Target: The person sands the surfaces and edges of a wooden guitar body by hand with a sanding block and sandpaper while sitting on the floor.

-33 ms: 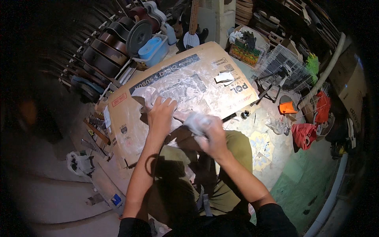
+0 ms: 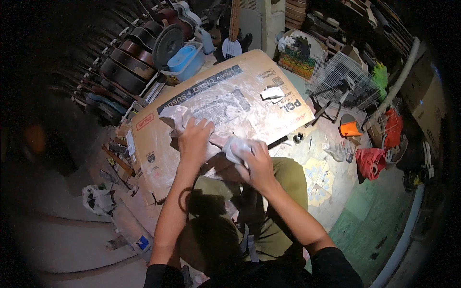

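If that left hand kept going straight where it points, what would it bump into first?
Ahead of the left hand, most likely the dusty cardboard, though its depth below is hard to judge.

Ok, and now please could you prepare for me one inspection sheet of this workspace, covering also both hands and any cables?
Surface: cardboard, streaked with pale dust.
Job's things: pale curved piece, dusty; whitish pad, crumpled-looking.
Clutter: folded white scrap on the cardboard; orange object and red cloth-like bundle on the right.
Left hand: gripping the curved piece.
Right hand: closed around the pad; contact between pad and piece is unclear.
Cables: nothing seen for certain; dark curved lines at lower left could be cords or floor seams.
Surroundings: row of guitars at upper left; blue tub beside them; white wire rack at upper right.
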Demonstrator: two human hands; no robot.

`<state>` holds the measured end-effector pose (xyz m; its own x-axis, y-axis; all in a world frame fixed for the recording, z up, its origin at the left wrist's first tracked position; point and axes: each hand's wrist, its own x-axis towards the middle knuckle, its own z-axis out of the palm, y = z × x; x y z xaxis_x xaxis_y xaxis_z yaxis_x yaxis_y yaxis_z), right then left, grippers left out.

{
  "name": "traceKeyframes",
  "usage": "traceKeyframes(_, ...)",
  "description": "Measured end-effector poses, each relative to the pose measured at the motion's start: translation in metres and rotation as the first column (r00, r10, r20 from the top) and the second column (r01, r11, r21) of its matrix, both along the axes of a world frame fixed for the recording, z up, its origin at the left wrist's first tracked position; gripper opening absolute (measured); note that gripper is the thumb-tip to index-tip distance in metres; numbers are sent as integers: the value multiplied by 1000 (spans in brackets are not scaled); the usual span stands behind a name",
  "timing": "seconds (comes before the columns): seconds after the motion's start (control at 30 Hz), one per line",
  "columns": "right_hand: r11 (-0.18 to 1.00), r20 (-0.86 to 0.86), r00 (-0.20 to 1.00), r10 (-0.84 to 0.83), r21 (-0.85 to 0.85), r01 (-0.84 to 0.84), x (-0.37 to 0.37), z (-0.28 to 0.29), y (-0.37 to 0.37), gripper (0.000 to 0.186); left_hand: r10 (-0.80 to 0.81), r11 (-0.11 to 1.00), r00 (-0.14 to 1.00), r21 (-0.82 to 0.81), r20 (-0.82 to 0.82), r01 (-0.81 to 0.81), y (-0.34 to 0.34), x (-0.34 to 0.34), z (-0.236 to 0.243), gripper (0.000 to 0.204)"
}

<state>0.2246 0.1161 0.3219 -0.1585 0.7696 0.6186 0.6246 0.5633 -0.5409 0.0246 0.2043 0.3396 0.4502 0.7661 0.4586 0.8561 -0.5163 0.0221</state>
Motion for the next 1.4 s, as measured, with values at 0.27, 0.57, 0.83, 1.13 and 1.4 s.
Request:
traceKeyframes(0.27, 976, -762, 615, -201, -211, 58, -30, -27, 16, 35, 48, 997, 998, -56, 27, -46, 4, 4, -13, 12)
traceKeyframes(0.57, 967, -771, 584, -253, -181, 180, -56, -62, 11, 39, 32, 997, 999, -74, -7, -32, 10, 9, -9, 15)
traceKeyframes(0.83, 874, -583, 656, -478, -387, 293, -38, -75, -5, 40, 124, 989, 988, -71, -97, -131, -11, 0, -3, 18)
traceKeyframes(1.13, 949, -326, 945, 7, -294, -109, -27, -4, -33, 39, 169, 985, 977, -42, 132, -165, -78, -37, -33, 15)
traceKeyframes(1.4, 931, -393, 917, 70, -304, -201, -30, 3, -32, 39, 149, 988, 981, 11, 124, -151, -90, -47, -36, 19)
